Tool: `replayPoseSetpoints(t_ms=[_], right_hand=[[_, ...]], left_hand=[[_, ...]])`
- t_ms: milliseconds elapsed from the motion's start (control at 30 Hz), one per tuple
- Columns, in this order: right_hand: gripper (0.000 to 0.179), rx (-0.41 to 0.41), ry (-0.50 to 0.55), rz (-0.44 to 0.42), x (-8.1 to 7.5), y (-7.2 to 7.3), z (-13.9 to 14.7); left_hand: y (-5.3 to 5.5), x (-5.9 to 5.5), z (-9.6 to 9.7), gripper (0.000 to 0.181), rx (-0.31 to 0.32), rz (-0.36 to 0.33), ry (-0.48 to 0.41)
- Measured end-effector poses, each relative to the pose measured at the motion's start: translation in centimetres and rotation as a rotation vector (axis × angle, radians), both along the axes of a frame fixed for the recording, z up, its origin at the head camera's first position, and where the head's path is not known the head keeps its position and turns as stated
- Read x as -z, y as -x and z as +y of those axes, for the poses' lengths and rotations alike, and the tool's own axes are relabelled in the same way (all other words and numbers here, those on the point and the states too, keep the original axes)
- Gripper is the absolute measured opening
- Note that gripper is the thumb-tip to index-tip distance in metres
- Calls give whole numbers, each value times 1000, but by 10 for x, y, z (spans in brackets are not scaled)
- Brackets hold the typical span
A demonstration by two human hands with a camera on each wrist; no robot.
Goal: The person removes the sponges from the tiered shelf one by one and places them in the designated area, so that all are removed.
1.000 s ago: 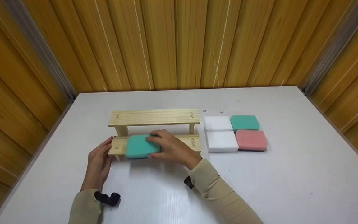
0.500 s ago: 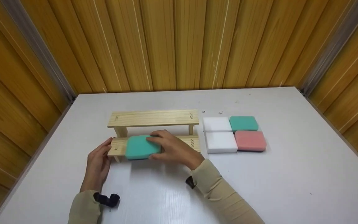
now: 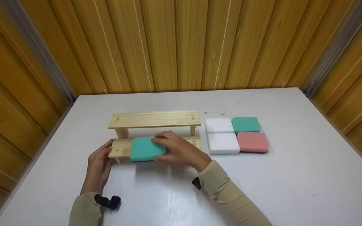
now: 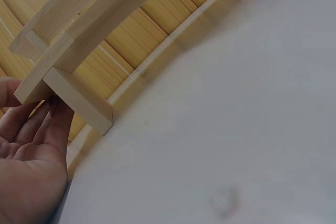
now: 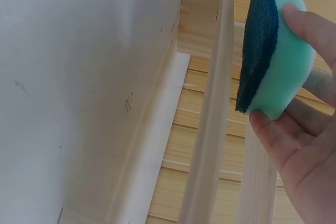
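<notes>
My right hand [image 3: 182,150] grips a green scouring sponge [image 3: 147,148] by its right part, thumb at the front and fingers at the back. In the right wrist view the dark scrub side of the sponge [image 5: 281,51] faces the lower board, with a gap showing between them. It is held over the lower step of a two-tier wooden rack [image 3: 156,119], left of that step's middle. My left hand [image 3: 98,164] holds the left end of the lower step. In the left wrist view its thumb lies at the board's edge and the fingers [image 4: 31,124] reach underneath, beside the leg.
Right of the rack, two white sponges [image 3: 223,143], a second green sponge [image 3: 246,124] and a pink sponge [image 3: 253,142] lie in a close block on the white table [image 3: 278,188]. Wood-patterned walls [image 3: 190,47] stand behind and at both sides.
My right hand has shifted slightly to the right along the lower step with the green sponge. The left hand has kept its hold on the rack's end.
</notes>
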State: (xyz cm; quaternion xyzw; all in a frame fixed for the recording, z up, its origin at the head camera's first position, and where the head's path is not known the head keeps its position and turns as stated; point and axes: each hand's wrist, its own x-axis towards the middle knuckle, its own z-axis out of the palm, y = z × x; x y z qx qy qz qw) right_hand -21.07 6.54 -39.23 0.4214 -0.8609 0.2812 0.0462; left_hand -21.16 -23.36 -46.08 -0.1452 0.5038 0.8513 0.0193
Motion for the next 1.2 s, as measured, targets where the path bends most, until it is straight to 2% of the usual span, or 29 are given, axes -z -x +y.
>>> replayPoseSetpoints(t_ms=[700,1200], right_hand=[[59,-15,-27,25,-6,-4,20],[59,-16,-53,27,-5,-7,38]], left_hand=[[0,0,0,46,-5,5,-9],[1,2,0,48,-9,18,2]])
